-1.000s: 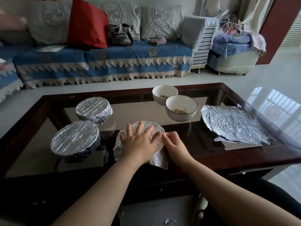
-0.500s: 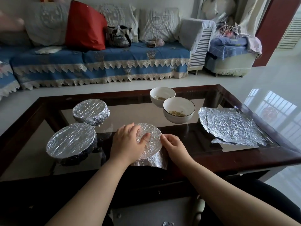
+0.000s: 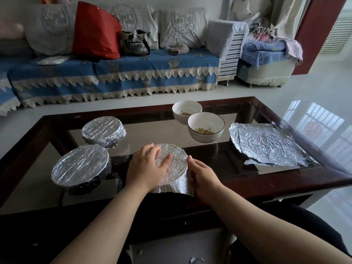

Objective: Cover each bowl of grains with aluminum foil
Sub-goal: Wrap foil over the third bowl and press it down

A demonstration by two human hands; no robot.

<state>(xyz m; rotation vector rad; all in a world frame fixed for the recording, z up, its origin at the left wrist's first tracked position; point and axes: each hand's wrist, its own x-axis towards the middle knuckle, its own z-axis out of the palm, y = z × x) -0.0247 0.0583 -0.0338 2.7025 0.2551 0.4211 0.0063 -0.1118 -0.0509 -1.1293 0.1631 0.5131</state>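
A foil-draped bowl [image 3: 176, 168] stands at the near middle of the glass coffee table [image 3: 285, 180]. My left hand [image 3: 147, 168] cups its left side, thumb lying on the foil top. My right hand [image 3: 204, 177] presses the hanging foil against its right side. Two bowls wrapped in foil sit to the left, the nearer wrapped bowl [image 3: 81, 165] and the farther wrapped bowl [image 3: 103, 130]. Two uncovered white bowls with grains stand behind, the nearer open bowl [image 3: 206, 127] and the farther open bowl [image 3: 186, 110]. Loose foil sheets [image 3: 266, 144] lie flat at the right.
A sofa with a blue cover [image 3: 114, 73], a red cushion [image 3: 96, 32] and a bag [image 3: 136, 42] runs behind the table. A padded stool [image 3: 266, 61] stands at the back right. Small foil scraps [image 3: 194, 260] lie on the floor near me.
My left hand slid from flat on top of the foil to the bowl's left side. My right hand moved down along the right side, and the foil now hugs the bowl more closely.
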